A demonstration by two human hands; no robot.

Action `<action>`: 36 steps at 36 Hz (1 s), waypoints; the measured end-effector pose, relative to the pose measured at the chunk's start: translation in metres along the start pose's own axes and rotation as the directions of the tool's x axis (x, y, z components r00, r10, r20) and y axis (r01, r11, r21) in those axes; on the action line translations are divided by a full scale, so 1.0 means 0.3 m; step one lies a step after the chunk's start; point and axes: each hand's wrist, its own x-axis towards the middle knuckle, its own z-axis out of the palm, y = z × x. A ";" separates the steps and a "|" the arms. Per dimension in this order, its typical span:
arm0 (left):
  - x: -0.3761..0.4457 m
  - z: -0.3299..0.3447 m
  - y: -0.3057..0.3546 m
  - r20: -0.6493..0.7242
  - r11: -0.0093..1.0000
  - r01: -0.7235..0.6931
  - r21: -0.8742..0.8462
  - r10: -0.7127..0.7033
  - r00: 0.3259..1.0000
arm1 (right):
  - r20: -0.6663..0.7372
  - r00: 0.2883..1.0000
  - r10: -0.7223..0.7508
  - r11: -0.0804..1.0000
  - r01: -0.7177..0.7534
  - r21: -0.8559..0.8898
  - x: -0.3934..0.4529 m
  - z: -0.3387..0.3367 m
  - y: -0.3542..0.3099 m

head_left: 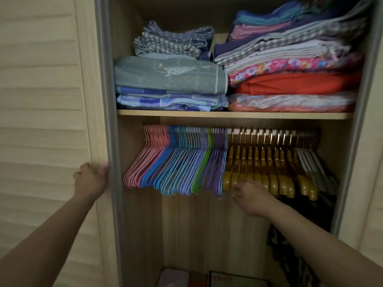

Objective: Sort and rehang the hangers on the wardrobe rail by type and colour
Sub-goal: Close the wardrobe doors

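rail (269,132): runs under the shelf (234,115), from the wardrobe's left wall to near its right wall; every hanger in view hangs on it
pink hangers (145,160): packed at the rail's left end
blue hangers (163,164): next along, touching the pink group; shades run from strong blue to pale blue and lilac, exact split too fine to call
green hangers (204,160): thin band between the blue run and the purple
purple hangers (217,162): last of the thin coloured type, mid rail
wooden hangers (267,168): brass hooks, fill the right half of the rail, spaced wider than the thin ones
white hangers (310,162): small group at the rail's right end, partly in shadow
progress: looks close to done; types grouped, colours banded, no stray hanger seen off the rail
left to do: at most tidying the seam between purple and wooden groups; one pale hanger may sit right at that seam, blurred
left hand (91,179): fingers curled round the edge of the louvred door (41,100) at the wardrobe's left side, gripping it
right hand (251,196): fingers spread and relaxed, holding nothing, just below the lower ends of the leftmost wooden hangers; contact unclear from motion blur
folded linens (170,75): stacked on the shelf above, not part of the job
dark clothes (294,235): low right inside the wardrobe, detail lost in shadow
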 end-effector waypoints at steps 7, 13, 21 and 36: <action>-0.099 0.053 0.058 -0.020 0.999 -0.043 -0.015 0.043 0.999 | -0.058 0.998 0.016 0.999 -0.014 0.034 -0.020 -0.015 0.009; -0.219 0.107 0.142 0.049 0.994 -0.113 -0.003 0.113 0.992 | -0.088 0.996 -0.015 0.997 0.021 0.070 -0.065 -0.003 -0.003; -0.440 0.213 0.333 0.222 0.989 -0.141 -0.055 0.150 0.963 | -0.104 0.995 0.004 0.986 0.014 0.163 -0.114 0.025 0.043; -0.815 0.390 0.583 0.658 0.894 -0.372 -0.250 0.439 0.612 | -0.332 0.936 0.119 0.892 0.046 0.449 -0.192 0.045 0.138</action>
